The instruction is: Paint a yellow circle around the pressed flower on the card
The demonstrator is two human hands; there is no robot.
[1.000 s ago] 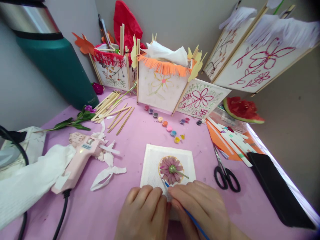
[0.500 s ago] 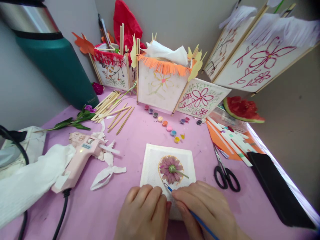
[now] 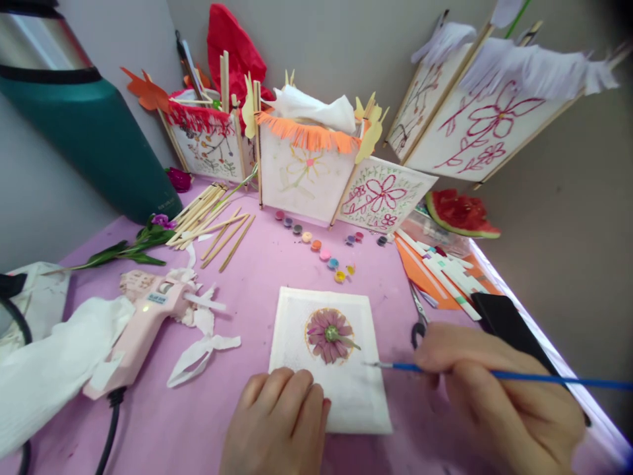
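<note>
A white square panel [image 3: 346, 402] lies flat on the pink table, with a purple pressed-looking flower [image 3: 330, 335] on it inside a thin yellow-orange outline. My left hand [image 3: 277, 422] rests on the panel's lower left part, its fingers together and curled; whether anything is under them is hidden. My right hand [image 3: 494, 396] pinches a thin blue paintbrush [image 3: 529, 377], held to the right of the panel. The brush tip points left, over the panel's right side below the flower's stem. Small open paint pots [image 3: 325, 254] stand in a row behind the panel.
At left are a pink glue gun [image 3: 143, 330], crumpled white tissue [image 3: 64, 363] and a teal bottle [image 3: 99, 138]. Wooden sticks [image 3: 232, 241] lie behind. Decorated panel boxes [image 3: 306, 171] stand at the back. Scissors [image 3: 418, 316], paper strips [image 3: 448, 274] and a black object [image 3: 509, 326] are at right.
My right hand has moved right with the brush, off the panel, and the brush has turned nearly level. More of the panel's lower right shows. The view has shifted slightly.
</note>
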